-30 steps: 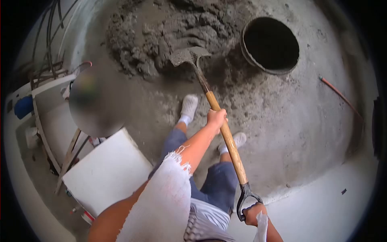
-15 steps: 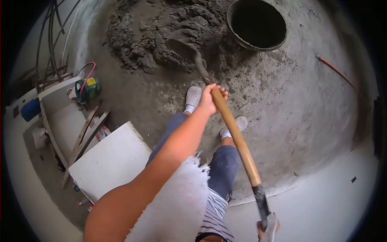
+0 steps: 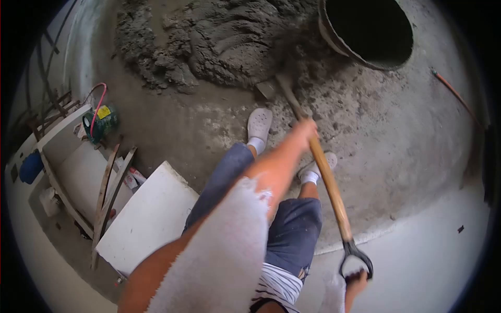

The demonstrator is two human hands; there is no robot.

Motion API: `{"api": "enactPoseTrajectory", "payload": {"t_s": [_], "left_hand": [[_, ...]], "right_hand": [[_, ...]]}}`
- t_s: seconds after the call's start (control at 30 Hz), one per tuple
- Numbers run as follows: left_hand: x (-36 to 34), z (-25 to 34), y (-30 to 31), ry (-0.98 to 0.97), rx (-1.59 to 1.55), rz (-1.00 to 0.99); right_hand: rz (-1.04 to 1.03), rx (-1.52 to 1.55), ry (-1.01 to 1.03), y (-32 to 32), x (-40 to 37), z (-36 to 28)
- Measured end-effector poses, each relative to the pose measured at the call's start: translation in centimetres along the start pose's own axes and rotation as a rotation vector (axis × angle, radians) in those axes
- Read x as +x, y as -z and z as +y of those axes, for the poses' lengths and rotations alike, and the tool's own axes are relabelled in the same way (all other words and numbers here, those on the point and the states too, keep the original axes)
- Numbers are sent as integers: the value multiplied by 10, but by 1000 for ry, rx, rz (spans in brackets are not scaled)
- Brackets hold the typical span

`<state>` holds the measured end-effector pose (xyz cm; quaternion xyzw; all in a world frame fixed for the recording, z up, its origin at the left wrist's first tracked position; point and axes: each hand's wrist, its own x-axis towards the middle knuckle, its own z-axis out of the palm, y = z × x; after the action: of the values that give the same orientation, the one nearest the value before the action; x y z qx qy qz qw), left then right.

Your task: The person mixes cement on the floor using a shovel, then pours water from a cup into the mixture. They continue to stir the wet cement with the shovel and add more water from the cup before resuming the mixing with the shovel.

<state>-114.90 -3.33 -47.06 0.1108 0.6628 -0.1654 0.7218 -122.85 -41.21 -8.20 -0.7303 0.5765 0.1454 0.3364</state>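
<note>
A shovel (image 3: 330, 182) with a wooden shaft and a black D-shaped grip slants across the view. My left hand (image 3: 306, 133) is closed around the lower shaft, above my feet. Down at the right, my right hand (image 3: 357, 281) grips the crossbar of the D-shaped end. The shovel's blade, seen in part, lies at the near edge of a wet grey mortar heap (image 3: 224, 49) on the floor. Just right of the heap stands a large dark bucket (image 3: 334, 37), its inside in shadow.
My feet in light clogs (image 3: 259, 125) stand close below the blade. At the left are a white panel (image 3: 148, 214), wooden strips (image 3: 112, 182), a green container (image 3: 106, 123) with a pink hose and a blue object (image 3: 31, 167). A reddish hose (image 3: 454, 93) lies at the far right.
The blade has shifted right and nearer my feet, from within the heap to its edge. The shovel has rolled, so its D-shaped grip now faces me. Both hands keep their hold.
</note>
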Motion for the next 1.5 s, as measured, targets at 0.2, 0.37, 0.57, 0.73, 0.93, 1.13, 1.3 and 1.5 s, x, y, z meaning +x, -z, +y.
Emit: {"api": "enactPoseTrajectory", "payload": {"t_s": [0.2, 0.37, 0.57, 0.73, 0.93, 1.13, 1.3, 1.5], "left_hand": [[23, 149, 40, -174, 127, 206], [4, 117, 44, -226, 160, 277], [-55, 64, 49, -263, 276, 420], [-108, 17, 44, -310, 355, 496], [-215, -37, -41, -338, 460, 485], [-270, -90, -185, -356, 379, 229], [-325, -105, -329, -257, 197, -106], [-351, -54, -402, -32, -12, -375]], "right_hand": [[-141, 182, 47, -158, -15, 23], [-159, 155, -35, -149, 16, 43], [-178, 143, -140, -77, 21, 79], [-169, 200, -303, -1, 21, 106], [-262, 219, -329, 105, 50, 144], [-118, 324, -35, 212, 48, 5], [68, 339, 392, 307, 33, -145], [225, 113, 833, 310, -81, -275]]}}
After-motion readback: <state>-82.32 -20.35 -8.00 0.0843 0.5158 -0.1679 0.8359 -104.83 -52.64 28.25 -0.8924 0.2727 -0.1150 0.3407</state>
